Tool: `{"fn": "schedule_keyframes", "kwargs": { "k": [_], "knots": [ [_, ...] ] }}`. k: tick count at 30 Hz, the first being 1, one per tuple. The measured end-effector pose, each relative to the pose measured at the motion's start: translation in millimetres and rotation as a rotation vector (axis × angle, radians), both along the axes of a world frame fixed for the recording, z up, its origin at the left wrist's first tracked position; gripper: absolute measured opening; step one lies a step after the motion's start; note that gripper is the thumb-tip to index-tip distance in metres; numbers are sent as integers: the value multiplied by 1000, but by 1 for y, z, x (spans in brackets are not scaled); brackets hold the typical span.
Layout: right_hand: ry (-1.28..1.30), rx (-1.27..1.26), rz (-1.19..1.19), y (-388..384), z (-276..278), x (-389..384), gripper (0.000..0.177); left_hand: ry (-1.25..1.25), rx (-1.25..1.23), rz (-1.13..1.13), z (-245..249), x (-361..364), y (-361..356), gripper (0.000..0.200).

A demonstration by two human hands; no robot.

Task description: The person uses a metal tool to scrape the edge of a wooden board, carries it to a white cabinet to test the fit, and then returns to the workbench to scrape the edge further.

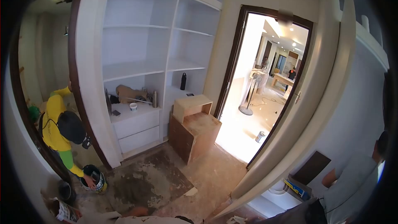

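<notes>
Neither of my hands shows clearly. Along the bottom edge lie pale cloth [157, 220] and a brownish, skin-toned shape [139, 212], cut off by the frame; I cannot tell whether it is part of my arm. Ahead on the floor is a dark, patchy stained area [143, 182]. At the left, a co-worker in a yellow top [54, 128] and dark cap bends through a doorway. That person's lower hand [88, 181] is at the rim of a black bucket [98, 177]. A second dark bucket [65, 191] stands beside it.
A wooden cabinet [195, 130] stands before white shelving [137, 72] holding a cup [133, 106] and bottles. An open doorway [265, 87] leads to a bright room with a fan [246, 110] and a can [260, 136]. Another person in grey [352, 186] is at the right.
</notes>
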State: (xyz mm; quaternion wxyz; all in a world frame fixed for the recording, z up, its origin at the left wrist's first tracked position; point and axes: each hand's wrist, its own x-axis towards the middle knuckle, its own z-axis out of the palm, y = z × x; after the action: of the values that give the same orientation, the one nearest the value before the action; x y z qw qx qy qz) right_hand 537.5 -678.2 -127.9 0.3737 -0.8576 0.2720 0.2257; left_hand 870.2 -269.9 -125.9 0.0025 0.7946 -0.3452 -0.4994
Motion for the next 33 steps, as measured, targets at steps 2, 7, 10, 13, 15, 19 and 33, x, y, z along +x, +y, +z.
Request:
{"fn": "schedule_keyframes", "kwargs": {
  "k": [2,7,10,13,15,19,33],
  "knots": [
    [4,10,38,-15,-7,13,33,-14,2,30,0,1,-1,51],
    [-64,5,117,-41,-65,29,34,-60,-25,79,-7,22,-21,50],
    [-154,-110,128,-37,-123,32,35,-75,-60,115,-14,50,-42,50],
    [-59,-166,-115,-32,-1,28,46,-50,-100,116,-28,70,-86,50],
    [46,-95,-219,-34,78,24,47,-28,-109,74,-39,83,-111,49],
    [-53,-149,-486,-33,94,-17,47,6,-125,-13,-52,110,-150,49],
    [152,-170,-1036,113,42,-112,42,103,-398,-382,-31,145,-403,40]
  ]
}}
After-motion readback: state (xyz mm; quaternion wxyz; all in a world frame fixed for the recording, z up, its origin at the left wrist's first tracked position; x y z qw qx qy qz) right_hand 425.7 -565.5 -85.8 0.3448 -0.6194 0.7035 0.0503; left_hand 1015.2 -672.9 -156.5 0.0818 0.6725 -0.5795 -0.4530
